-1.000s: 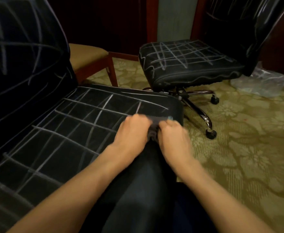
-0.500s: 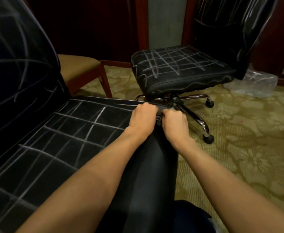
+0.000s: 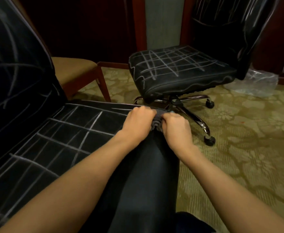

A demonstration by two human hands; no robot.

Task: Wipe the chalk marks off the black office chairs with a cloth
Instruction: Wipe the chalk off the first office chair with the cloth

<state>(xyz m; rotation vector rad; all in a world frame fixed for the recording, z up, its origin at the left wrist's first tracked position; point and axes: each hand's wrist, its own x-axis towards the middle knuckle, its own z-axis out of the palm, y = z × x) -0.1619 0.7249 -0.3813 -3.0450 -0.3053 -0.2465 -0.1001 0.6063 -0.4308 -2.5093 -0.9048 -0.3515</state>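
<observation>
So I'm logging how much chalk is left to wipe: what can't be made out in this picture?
- Cloth, head view: bunched between the left hand and right hand; mostly covered.
- Near chair: seat front hidden by forearms and a dark-clad leg; backrest cut by the left edge.
- Far chair: backrest top cut by the upper edge, marks lost in glare.

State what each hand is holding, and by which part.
Both the left hand and right hand grip one bunched dark cloth, one at each side, with folds showing between them.
</observation>
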